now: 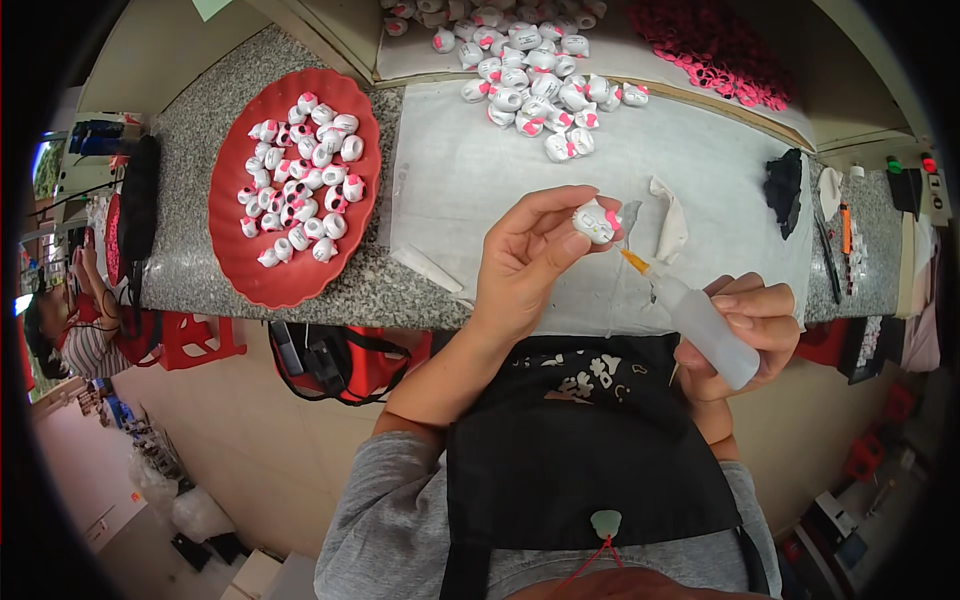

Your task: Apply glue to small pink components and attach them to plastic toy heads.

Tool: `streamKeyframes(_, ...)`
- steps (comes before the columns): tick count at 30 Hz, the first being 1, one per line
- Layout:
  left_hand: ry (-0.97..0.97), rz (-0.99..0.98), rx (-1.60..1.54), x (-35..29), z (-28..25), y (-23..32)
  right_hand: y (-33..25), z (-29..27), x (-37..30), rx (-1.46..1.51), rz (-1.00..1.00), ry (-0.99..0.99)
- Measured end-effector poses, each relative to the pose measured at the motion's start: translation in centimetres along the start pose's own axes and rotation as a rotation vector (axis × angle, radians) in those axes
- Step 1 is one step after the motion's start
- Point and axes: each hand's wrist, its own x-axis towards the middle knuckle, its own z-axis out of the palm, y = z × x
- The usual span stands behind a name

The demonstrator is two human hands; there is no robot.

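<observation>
Between the thumb and fingers of my left hand point(530, 260) is a small white cat-head figurine point(596, 222) with a pink bow, its face turned upward. My right hand point(745, 335) is wrapped round a translucent white squeeze bottle point(708, 330). The bottle tilts up to the left, and its thin orange nozzle point(635, 262) points at the figurine's bow side. Whether the tip touches it, I cannot tell. Both hands are above a white work sheet point(450, 180). A crumpled pale cloth strip point(672, 222) lies behind the nozzle.
A red scalloped tray point(235, 245) of similar heads stands at left on the granite counter point(185, 190). More heads point(545, 85) pile at the back, with pink pieces point(710, 50) on a shelf at back right. A black cloth point(784, 192) and orange pen point(846, 230) lie right. Another person point(85, 335) sits far left.
</observation>
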Motion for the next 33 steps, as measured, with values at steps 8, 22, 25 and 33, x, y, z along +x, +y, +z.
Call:
streamKeyframes(8, -0.018, 0.021, -0.029, 0.04, 0.24, -0.26, -0.12, 0.42, -0.02, -0.056, -0.039, -0.001)
streamKeyframes(22, 0.006, -0.001, -0.034, -0.04, 0.34, -0.55, -0.27, 0.04, -0.11, -0.071, -0.056, -0.056)
streamKeyframes(25, 0.007, -0.005, -0.038, -0.14, 0.24, -0.63, -0.13, 0.20, -0.39, -0.082, -0.067, -0.005)
streamKeyframes(33, -0.020, -0.004, 0.049, -0.24, 0.09, -0.95, -0.07, 0.20, -0.31, -0.095, -0.093, -0.018)
